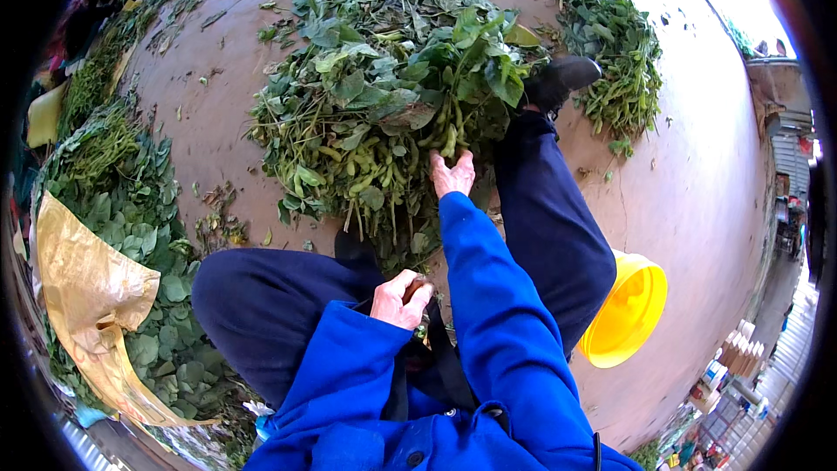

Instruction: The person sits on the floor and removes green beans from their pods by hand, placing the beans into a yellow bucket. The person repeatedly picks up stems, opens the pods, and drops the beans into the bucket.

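A big heap of cut soybean plants (366,78), leafy and hung with green pods, lies on the floor in front of me. My right hand (452,173) reaches to its near right side, thumb and fingers around a cluster of green soybean pods (451,127) on a leafy stalk. Close to my lap, my left hand (400,299) is half curled above the dark trousers. Something dark brown shows between its thumb and fingers; whether it is an object or shadow is unclear.
A yellow plastic bucket (624,311) is beside my right knee. Another pile of soybean plants (614,59) lies beyond my right shoe (562,82). More leafy plants (163,242) line the left, partly under a yellowish woven sack (91,261). Loose leaves litter the concrete floor (700,163).
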`<act>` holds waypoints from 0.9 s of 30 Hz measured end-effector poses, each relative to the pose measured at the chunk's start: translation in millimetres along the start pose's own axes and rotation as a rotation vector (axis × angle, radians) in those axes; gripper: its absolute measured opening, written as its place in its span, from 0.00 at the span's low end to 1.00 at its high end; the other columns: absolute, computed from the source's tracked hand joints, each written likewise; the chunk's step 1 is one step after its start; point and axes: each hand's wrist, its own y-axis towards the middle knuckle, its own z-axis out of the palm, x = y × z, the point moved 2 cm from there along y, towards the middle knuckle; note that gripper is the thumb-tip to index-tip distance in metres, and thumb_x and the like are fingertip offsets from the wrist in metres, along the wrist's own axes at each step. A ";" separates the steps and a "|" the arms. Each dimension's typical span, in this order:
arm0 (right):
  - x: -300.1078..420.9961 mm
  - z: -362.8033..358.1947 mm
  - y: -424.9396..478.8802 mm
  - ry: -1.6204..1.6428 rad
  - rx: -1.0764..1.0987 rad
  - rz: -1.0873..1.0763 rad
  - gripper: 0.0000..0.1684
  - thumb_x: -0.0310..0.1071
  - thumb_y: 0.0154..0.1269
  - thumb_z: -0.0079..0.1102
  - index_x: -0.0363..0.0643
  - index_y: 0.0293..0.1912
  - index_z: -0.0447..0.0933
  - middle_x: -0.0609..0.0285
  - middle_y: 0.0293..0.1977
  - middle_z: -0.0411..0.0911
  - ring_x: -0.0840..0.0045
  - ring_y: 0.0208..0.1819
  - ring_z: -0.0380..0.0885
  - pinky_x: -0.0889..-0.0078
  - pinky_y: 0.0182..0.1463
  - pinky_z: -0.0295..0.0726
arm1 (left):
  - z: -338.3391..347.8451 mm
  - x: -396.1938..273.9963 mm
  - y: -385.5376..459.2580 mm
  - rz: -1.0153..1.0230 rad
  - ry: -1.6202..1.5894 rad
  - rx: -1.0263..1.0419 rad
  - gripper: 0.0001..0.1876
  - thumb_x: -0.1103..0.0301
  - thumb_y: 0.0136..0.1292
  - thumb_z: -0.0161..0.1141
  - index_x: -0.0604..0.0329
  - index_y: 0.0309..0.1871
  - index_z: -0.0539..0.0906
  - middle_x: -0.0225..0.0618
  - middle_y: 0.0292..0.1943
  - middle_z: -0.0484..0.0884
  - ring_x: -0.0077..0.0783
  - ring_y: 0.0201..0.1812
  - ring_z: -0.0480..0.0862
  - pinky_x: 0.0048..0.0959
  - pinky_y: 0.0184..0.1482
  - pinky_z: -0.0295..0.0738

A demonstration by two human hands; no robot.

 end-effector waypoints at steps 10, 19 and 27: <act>-28.2 -16.1 9.4 0.158 0.023 -0.109 0.14 0.38 0.55 0.53 0.35 0.27 0.75 0.49 0.21 0.74 0.60 0.24 0.74 0.64 0.28 0.71 | 2.6 -4.9 5.6 0.000 -0.082 -0.069 0.03 0.74 0.54 0.55 0.63 0.29 0.75 0.23 0.18 0.70 0.14 0.20 0.65 0.17 0.23 0.61; 63.0 -145.5 -88.4 0.721 0.628 0.133 0.13 0.40 0.60 0.53 0.39 0.30 0.75 0.69 0.15 0.68 0.90 0.10 0.59 0.87 0.12 0.53 | -15.2 -24.7 8.9 0.140 -0.312 -0.125 0.13 0.63 0.62 0.48 0.64 0.40 0.74 0.30 0.24 0.75 0.14 0.18 0.65 0.16 0.21 0.60; 30.1 -137.8 -125.5 0.785 0.702 0.130 0.12 0.40 0.61 0.53 0.40 0.32 0.75 0.68 0.16 0.71 0.90 0.12 0.60 0.86 0.14 0.54 | -2.7 -22.2 -10.1 -0.234 -1.001 0.474 0.13 0.63 0.62 0.51 0.60 0.46 0.71 0.36 0.24 0.77 0.17 0.12 0.63 0.17 0.15 0.56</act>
